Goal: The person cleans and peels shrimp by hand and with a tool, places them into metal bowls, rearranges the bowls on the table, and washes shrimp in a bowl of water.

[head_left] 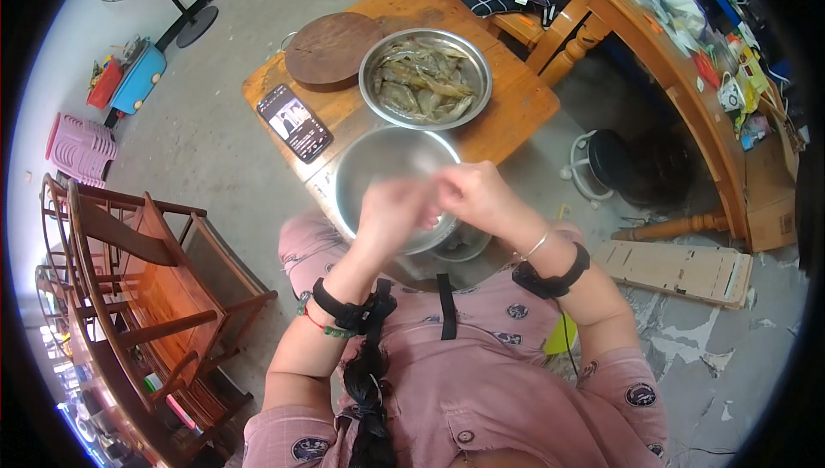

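Note:
Both hands are close together over a wide steel bowl (pixel 352 167) at the near edge of the small wooden table. My left hand (pixel 395 210) is smeared by motion, so its fingers and anything in them cannot be made out. My right hand (pixel 477 195) has its fingers pressed together, the fingertips next to my left hand; what they hold is too small to name. Behind this bowl stands a second steel bowl full of raw shrimp (pixel 425 81). Below my hands, part of another round container (pixel 460 244) shows near my lap.
The wooden table (pixel 516 107) also bears a round wooden board (pixel 333 48) and a phone (pixel 295 123) with a lit screen. A black stool (pixel 608 159) is at the right, a wooden chair (pixel 185 270) at the left, and flat cardboard (pixel 675 270) at the lower right.

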Demonstrator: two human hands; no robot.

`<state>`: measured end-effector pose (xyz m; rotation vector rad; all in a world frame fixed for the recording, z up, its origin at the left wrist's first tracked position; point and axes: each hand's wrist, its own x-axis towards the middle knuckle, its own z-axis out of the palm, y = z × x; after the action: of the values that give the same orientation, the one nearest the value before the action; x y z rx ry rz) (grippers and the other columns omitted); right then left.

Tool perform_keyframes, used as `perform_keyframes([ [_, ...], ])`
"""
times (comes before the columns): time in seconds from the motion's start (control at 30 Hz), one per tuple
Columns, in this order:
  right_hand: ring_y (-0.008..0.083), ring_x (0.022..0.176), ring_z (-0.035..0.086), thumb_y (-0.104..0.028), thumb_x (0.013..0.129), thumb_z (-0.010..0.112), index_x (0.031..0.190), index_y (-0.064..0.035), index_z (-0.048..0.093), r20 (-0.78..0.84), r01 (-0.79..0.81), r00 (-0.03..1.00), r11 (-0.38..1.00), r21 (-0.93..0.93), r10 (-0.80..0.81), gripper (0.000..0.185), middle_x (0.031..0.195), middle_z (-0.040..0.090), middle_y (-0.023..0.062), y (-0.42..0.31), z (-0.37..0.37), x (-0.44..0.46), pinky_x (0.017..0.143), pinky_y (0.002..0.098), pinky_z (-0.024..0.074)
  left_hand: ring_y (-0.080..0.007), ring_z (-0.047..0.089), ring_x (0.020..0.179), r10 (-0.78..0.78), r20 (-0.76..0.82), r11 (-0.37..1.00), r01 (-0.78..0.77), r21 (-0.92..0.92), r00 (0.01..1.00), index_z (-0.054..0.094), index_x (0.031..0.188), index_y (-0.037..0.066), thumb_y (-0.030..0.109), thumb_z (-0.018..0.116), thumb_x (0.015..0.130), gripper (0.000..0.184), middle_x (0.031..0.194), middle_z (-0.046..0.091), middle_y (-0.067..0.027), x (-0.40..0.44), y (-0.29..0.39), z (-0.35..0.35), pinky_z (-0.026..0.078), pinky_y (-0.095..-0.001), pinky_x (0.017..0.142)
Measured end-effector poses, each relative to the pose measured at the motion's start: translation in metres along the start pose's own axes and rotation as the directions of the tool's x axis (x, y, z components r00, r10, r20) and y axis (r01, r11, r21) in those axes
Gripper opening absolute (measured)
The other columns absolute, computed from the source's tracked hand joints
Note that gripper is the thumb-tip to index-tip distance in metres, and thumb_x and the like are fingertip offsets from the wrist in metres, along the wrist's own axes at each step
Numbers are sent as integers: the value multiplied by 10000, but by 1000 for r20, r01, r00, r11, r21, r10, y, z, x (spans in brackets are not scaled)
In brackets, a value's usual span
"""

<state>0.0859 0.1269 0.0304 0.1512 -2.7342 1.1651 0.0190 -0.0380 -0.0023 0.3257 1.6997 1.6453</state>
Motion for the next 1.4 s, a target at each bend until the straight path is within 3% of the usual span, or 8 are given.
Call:
perform_keyframes([
  [0.47, 334, 675, 678, -64, 771, 646, 881, 28, 667, -64, 2, 998, 1000, 10, -1, 145, 722, 655, 196, 6, 3, -3, 614, 385, 539, -129, 626, 627, 62, -18, 997, -61, 36, 998, 656, 944, -70, 85, 529, 976, 203, 748, 664, -87, -3, -2, 2, 515, -241, 567],
  [0.67, 281, 645, 680, -57, 776, 646, 902, 16, 678, -35, -64, 997, 996, 61, 66, 150, 710, 650, 182, 4, 1, -3, 592, 345, 527, -139, 635, 641, 60, -5, 998, -60, -24, 998, 648, 971, -69, 93, 530, 978, 200, 771, 673, -99, -2, -8, 0, 526, -245, 588],
  [0.73, 265, 651, 679, -53, 791, 648, 946, 17, 680, -35, -61, 997, 992, 113, 65, 173, 721, 657, 176, 2, -2, -4, 598, 332, 525, -148, 644, 660, -13, 4, 981, 14, -191, 1000, 639, 993, -61, 112, 522, 985, 210, 788, 681, -114, -4, -4, -1, 524, -242, 604],
  [0.77, 265, 651, 679, -53, 791, 648, 946, 17, 680, -35, -62, 997, 992, 113, 67, 173, 721, 657, 176, 1, -4, -5, 598, 332, 525, -148, 644, 660, -15, 4, 981, 15, -192, 1000, 639, 993, -61, 112, 522, 985, 210, 788, 681, -114, -6, -2, -3, 524, -242, 604],
  [0.93, 267, 744, 685, -44, 829, 653, 999, 10, 676, 27, 87, 996, 990, 112, -91, 180, 848, 683, 163, 5, -9, -16, 659, 338, 539, -153, 644, 691, -130, 104, 895, 162, -416, 986, 632, 1018, -56, 117, 499, 992, 220, 827, 685, -120, -12, -8, -12, 514, -227, 625],
  [0.97, 267, 744, 685, -44, 829, 653, 999, 10, 676, 31, 82, 996, 990, 115, -87, 180, 848, 683, 163, 5, -8, -16, 659, 338, 539, -153, 644, 691, -136, 105, 893, 168, -418, 985, 632, 1018, -56, 117, 499, 992, 220, 827, 685, -120, -12, -9, -12, 514, -227, 625],
  [1.03, 285, 794, 678, -48, 831, 653, 998, 4, 672, 10, 235, 972, 972, 22, -235, 176, 897, 683, 152, 5, -7, -18, 701, 351, 546, -146, 639, 701, -166, 111, 894, 197, -401, 980, 632, 1023, -60, 108, 501, 989, 216, 828, 683, -112, -13, -9, -12, 511, -223, 632],
  [1.4, 306, 820, 661, -42, 815, 649, 996, 8, 651, 63, 289, 956, 957, -36, -287, 188, 920, 672, 146, 7, -5, -18, 726, 370, 544, -123, 616, 692, -162, 146, 906, 206, -371, 976, 643, 993, -44, 108, 516, 986, 198, 811, 674, -88, -10, -17, -14, 484, -221, 627],
])
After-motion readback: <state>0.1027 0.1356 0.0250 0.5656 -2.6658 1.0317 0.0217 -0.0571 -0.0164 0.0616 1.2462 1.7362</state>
